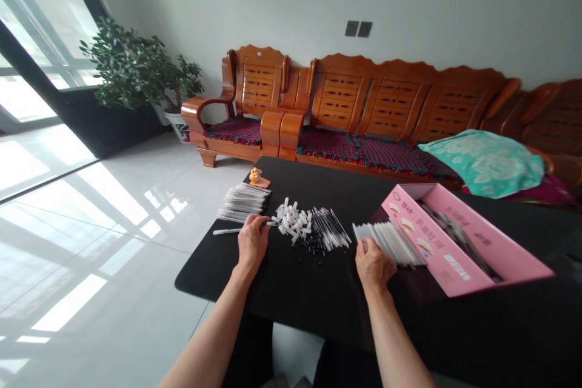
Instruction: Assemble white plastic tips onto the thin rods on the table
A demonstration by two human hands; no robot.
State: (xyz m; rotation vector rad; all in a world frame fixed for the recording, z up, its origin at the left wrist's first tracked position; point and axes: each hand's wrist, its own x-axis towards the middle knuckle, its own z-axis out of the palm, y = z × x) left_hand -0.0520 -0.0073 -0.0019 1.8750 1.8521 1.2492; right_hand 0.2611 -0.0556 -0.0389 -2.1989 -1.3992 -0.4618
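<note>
A slim white plastic tube [234, 231] is being pinched by the left hand [252, 242], and its long axis is running out almost crosswise toward 9 o'clock on the black worktop [209, 270]. The hands are being kept well apart. A stack of clear plastic tubes [388, 244] is being touched by the right hand [373, 265], but a firm grip cannot be told. A heap of white plastic caps [291, 221] is being seen at 2 o'clock from the left hand, nearer to that hand.

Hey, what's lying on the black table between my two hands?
In the head view, between your left hand and right hand lie a heap of white plastic pieces, scattered small black pieces and a bunch of thin rods.
</note>
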